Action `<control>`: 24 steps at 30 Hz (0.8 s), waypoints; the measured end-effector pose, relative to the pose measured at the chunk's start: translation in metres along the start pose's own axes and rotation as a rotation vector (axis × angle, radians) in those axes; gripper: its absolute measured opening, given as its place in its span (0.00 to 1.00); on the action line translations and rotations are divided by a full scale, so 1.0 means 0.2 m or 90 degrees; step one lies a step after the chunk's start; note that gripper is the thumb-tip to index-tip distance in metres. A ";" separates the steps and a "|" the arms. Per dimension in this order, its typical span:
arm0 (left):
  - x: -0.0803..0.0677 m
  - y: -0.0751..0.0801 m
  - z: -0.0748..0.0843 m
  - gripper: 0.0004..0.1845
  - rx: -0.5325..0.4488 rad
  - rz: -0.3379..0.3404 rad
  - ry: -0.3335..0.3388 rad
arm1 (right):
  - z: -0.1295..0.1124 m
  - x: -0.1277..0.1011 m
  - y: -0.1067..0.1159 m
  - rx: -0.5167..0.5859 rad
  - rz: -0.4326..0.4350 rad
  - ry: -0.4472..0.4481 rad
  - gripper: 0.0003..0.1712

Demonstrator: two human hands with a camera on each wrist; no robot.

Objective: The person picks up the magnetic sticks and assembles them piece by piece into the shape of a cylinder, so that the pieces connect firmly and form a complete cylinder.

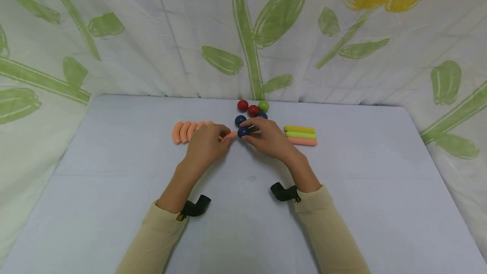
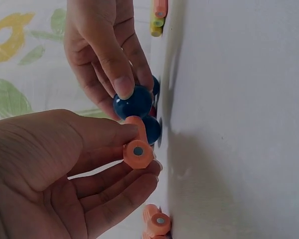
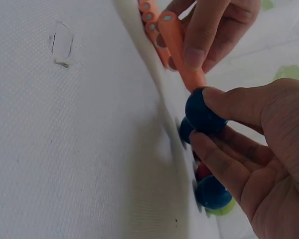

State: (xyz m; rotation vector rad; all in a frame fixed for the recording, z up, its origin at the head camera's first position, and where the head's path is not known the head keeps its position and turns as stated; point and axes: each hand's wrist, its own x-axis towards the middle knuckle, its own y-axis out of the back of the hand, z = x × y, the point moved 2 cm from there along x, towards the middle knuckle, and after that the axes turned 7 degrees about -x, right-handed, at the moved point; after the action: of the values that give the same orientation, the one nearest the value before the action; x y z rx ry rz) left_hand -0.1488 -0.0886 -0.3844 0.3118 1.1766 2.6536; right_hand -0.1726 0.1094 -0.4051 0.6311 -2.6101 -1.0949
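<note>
My left hand pinches a curved orange magnetic rod between thumb and fingers; a grey metal disc shows in its free end. Thumb and fingers of my right hand hold a dark blue ball. The rod's other end meets this ball, and both are held over the table in front of the ball group. Close behind the held ball sits another blue ball. A third blue ball is partly hidden behind the right hand in the head view.
Two red balls and a green ball lie at the table's back edge. Several curved orange rods are lined up left. Straight yellow, lime and orange rods lie right. A flowered curtain hangs behind the white table.
</note>
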 end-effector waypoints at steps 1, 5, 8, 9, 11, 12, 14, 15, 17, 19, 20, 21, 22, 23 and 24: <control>0.00 0.00 0.00 0.14 0.000 -0.002 -0.001 | 0.00 0.00 0.00 0.000 -0.002 0.000 0.20; 0.00 0.00 0.00 0.13 0.002 -0.005 -0.002 | -0.01 0.00 0.00 0.003 -0.006 -0.001 0.20; -0.01 0.00 0.00 0.13 0.000 -0.007 0.001 | -0.02 0.00 0.00 0.004 -0.006 -0.002 0.20; -0.01 0.00 0.00 0.13 -0.001 -0.008 0.002 | -0.02 0.00 0.00 0.002 -0.006 -0.002 0.20; -0.01 0.00 -0.01 0.14 -0.002 -0.010 0.004 | -0.01 0.00 -0.01 0.001 -0.007 -0.003 0.20; -0.01 0.00 -0.01 0.14 -0.001 -0.010 0.004 | -0.01 0.00 -0.01 0.001 -0.008 -0.002 0.21; -0.01 0.00 0.00 0.14 0.000 -0.010 0.003 | -0.01 0.00 -0.01 -0.003 -0.010 -0.001 0.21; -0.01 0.00 0.00 0.14 0.001 -0.010 0.003 | -0.01 0.00 -0.01 -0.005 -0.011 0.000 0.21; -0.01 0.00 -0.01 0.14 0.001 -0.009 0.003 | 0.00 0.00 -0.02 -0.010 -0.014 0.000 0.21; -0.01 0.00 -0.01 0.14 0.001 -0.010 0.006 | 0.00 0.01 -0.02 -0.013 -0.018 -0.001 0.21; -0.01 0.00 -0.01 0.14 0.000 -0.011 0.008 | 0.00 0.01 -0.02 -0.014 -0.020 -0.002 0.21; -0.01 0.00 -0.01 0.14 -0.001 -0.013 0.011 | 0.00 0.01 -0.02 -0.015 -0.022 -0.002 0.21; -0.01 0.00 -0.01 0.14 -0.001 -0.014 0.014 | 0.00 0.01 -0.02 -0.014 -0.024 -0.002 0.21; -0.01 0.00 -0.01 0.14 -0.001 -0.016 0.016 | -0.01 0.01 -0.02 -0.014 -0.025 -0.002 0.21; -0.01 -0.01 -0.01 0.14 0.000 -0.018 0.018 | -0.01 0.00 -0.02 -0.014 -0.026 -0.002 0.21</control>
State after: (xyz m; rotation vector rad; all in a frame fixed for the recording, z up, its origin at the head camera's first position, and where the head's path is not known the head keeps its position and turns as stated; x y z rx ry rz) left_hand -0.1476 -0.0901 -0.3868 0.2562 1.1796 2.6420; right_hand -0.1716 0.1057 -0.4066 0.6817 -2.5944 -1.1354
